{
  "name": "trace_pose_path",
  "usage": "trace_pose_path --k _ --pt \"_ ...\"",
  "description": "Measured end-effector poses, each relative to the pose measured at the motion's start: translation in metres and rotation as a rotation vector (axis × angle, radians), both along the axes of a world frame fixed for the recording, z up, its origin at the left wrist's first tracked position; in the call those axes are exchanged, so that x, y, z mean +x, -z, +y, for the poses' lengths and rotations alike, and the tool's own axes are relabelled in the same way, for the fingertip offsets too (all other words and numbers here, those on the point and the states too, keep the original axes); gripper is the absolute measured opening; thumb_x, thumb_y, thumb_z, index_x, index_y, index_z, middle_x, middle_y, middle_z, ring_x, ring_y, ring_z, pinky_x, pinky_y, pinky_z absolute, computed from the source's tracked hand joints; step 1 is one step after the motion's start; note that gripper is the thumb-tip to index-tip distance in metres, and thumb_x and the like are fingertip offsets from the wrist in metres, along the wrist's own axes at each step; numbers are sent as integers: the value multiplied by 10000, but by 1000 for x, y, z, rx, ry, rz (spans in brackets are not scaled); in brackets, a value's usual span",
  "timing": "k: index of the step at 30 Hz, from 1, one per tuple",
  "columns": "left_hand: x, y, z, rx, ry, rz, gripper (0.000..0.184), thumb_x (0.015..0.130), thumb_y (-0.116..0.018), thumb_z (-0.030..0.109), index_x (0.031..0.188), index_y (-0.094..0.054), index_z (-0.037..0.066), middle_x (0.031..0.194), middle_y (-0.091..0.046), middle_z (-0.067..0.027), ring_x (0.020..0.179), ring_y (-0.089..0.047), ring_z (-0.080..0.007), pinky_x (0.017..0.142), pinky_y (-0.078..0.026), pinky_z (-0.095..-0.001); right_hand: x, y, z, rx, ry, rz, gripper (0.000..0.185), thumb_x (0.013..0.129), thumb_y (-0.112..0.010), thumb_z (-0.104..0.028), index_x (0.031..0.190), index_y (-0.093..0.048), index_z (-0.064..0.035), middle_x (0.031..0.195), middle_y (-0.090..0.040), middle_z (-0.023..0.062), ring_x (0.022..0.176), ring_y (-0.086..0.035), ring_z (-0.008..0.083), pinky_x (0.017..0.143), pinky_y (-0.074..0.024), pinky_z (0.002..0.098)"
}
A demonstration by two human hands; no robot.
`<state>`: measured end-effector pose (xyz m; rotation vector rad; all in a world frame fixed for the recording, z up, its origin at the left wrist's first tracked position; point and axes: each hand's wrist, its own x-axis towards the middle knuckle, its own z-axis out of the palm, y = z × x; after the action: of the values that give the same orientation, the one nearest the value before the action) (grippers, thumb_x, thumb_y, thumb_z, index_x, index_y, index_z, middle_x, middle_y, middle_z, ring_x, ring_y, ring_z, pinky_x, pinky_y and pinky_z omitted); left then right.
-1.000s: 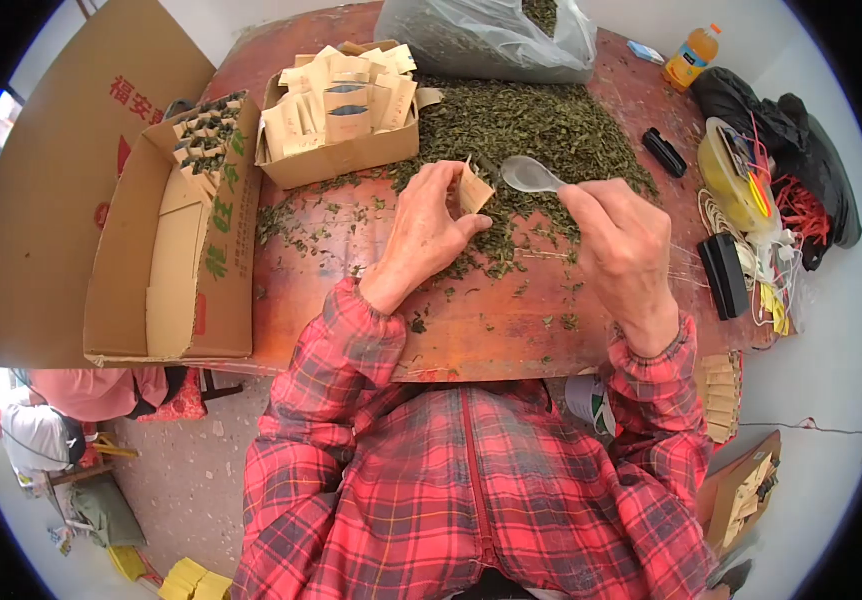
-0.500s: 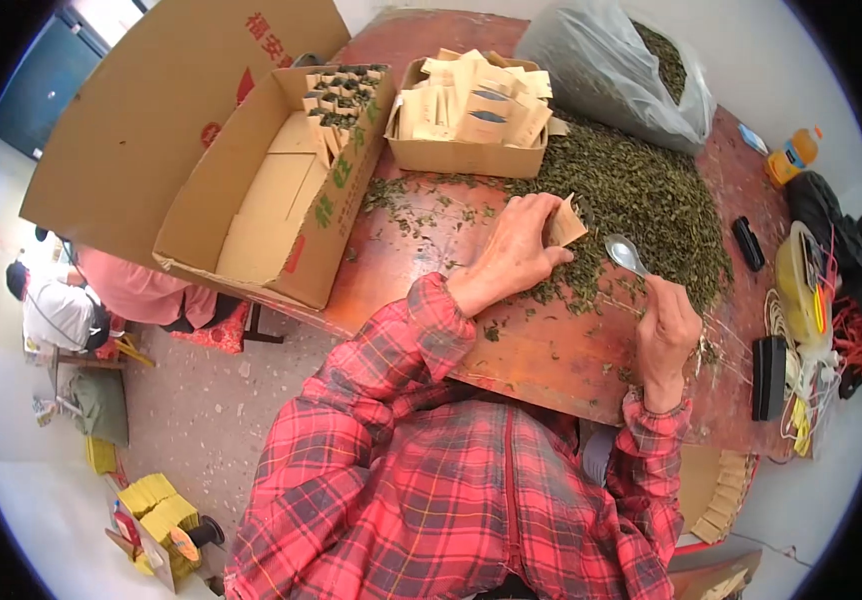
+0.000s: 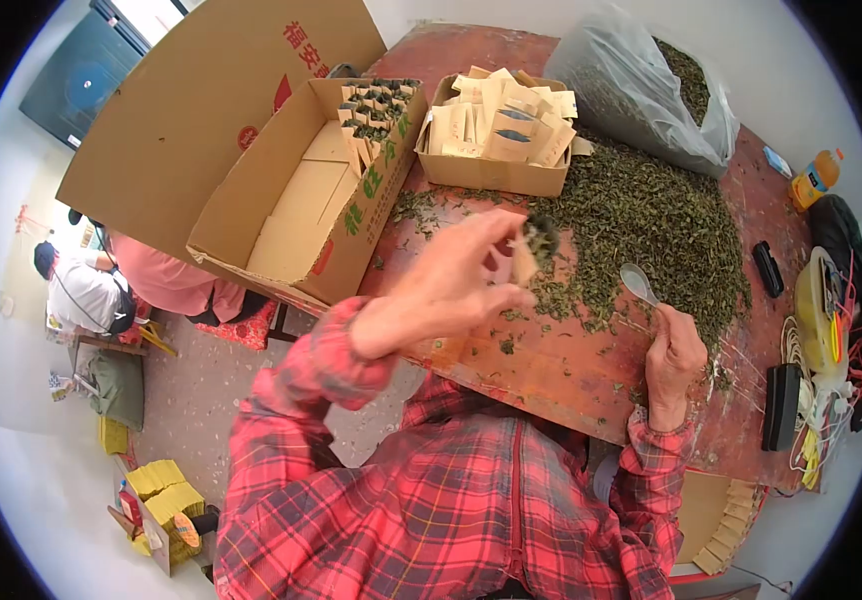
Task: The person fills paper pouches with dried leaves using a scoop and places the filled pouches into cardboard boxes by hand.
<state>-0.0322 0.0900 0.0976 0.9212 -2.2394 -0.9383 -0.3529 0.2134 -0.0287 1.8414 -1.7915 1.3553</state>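
My left hand, smeared by motion, grips a small brown paper packet between thumb and fingers. Dark leaves show at the packet's open top. In my right hand is the handle of a metal spoon, its bowl resting at the near edge of a heap of dried green leaves. Left of the heap stands a small carton full of flat paper packets. Beyond my left hand, a long cardboard box holds several leaf-filled packets standing in rows at its far right corner.
A clear plastic bag of leaves stands behind the heap. On the right lie an orange drink bottle, a black case and a yellow container. Two people sit to the left, beyond the red table's edge.
My left hand has lifted from beside the leaf heap and moved left with the packet, which has turned. The right hand and spoon stay near the heap's edge. The view has shifted slightly.
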Motion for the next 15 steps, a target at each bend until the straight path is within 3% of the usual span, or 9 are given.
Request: trace_pose_path --k 3,4,5,9,15 --pt "43 -28 -11 -36 -6 -16 668 783 -921 71 1377 -629 -19 1284 -707 -116 1227 -655 -157 1042 -564 -355 -3 5 2 36 1 -42 148 931 -735 82 1057 -750 6 906 -743 158 754 -732 320 651 -558 384" --pt "56 -37 -17 174 -54 72 658 820 -900 60 1403 -606 -25 1353 -697 -93 1276 -645 -175 1089 -545 -365 -3 6 2 56 5 -60 144 932 -736 81 1055 -751 7 908 -745 159 757 -733 322 653 -559 383" --pt "72 -45 -26 92 -92 -16 666 857 -871 44 1450 -574 -13 1358 -696 -85 1255 -659 -184 1091 -548 -375 -3 7 2 52 5 -64 138 938 -734 77 1055 -754 6 903 -743 155 746 -731 310 645 -555 377" --pt "113 -79 -67 141 -232 137 580 881 -865 88 1400 -619 1 1306 -709 -76 1165 -689 -172 1041 -556 -353 0 3 3 67 16 -105 117 965 -727 64 1060 -761 6 882 -735 142 691 -711 251 611 -535 350" --pt "187 -52 -177 32 -432 -177 350 924 -837 117 1221 -681 15 1102 -726 -69 1051 -684 -153 934 -546 -319 0 6 2 82 13 -148 103 989 -713 57 1070 -760 13 855 -718 122 642 -673 189 581 -507 317"
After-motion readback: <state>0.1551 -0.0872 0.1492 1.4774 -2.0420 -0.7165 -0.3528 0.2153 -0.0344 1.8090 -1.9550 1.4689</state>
